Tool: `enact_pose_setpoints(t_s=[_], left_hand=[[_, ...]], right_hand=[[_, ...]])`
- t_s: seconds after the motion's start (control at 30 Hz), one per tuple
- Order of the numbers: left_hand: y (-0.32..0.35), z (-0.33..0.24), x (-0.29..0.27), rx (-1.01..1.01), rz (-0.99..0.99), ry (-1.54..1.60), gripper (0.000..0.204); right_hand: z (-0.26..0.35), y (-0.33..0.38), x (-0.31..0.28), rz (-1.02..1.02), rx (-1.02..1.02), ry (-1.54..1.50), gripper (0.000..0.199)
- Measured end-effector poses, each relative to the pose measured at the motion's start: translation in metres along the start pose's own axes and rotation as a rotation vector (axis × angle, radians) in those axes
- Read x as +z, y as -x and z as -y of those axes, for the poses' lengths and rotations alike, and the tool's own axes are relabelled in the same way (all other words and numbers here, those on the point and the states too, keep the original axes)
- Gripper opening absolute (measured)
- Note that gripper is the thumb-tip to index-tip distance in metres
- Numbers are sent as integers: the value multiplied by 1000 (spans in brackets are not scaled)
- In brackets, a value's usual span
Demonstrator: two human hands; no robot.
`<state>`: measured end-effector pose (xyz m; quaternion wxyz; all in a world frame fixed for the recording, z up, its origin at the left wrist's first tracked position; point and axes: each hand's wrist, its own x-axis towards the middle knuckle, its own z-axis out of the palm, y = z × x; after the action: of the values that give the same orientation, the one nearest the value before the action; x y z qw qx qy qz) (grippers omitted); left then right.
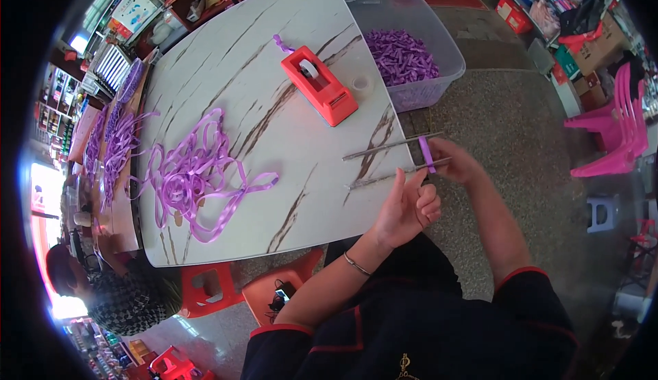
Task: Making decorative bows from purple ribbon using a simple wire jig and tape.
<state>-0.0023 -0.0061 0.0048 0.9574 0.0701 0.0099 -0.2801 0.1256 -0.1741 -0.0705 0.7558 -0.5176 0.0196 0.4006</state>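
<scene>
Two thin metal rods jut over the right edge of the table, roughly side by side. A short band of purple ribbon spans them near their outer ends. My right hand is closed at the ribbon and the lower rod; its fingertips are partly hidden. Just below the lower rod is my left hand, thumb raised and index finger reaching toward the ribbon's lower end. Its other fingers curl loosely, and I see nothing held in them. A long tangle of purple ribbon lies on the table's left side.
A red tape dispenser and a clear tape roll sit on the marbled table. Beside it stands a translucent bin of small purple ribbon pieces. Another person is at lower left. A pink chair stands right.
</scene>
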Motion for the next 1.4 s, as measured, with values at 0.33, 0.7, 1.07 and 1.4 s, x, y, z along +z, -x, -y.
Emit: enact_pose_setpoints(t_s=[0.33,0.7,1.07,1.4], left_hand=[[-2,0,1,7,-1,2,51],[-4,1,0,4,11,-11,53],[-3,3,6,24,-43,-37,51],[-4,4,3,29,-18,-33,50]], right_hand=[[-38,-24,32,461,-71,-526,25],[-36,-29,17,445,-40,-396,22],[6,7,21,117,-10,-145,13],[49,25,22,74,53,196,31]])
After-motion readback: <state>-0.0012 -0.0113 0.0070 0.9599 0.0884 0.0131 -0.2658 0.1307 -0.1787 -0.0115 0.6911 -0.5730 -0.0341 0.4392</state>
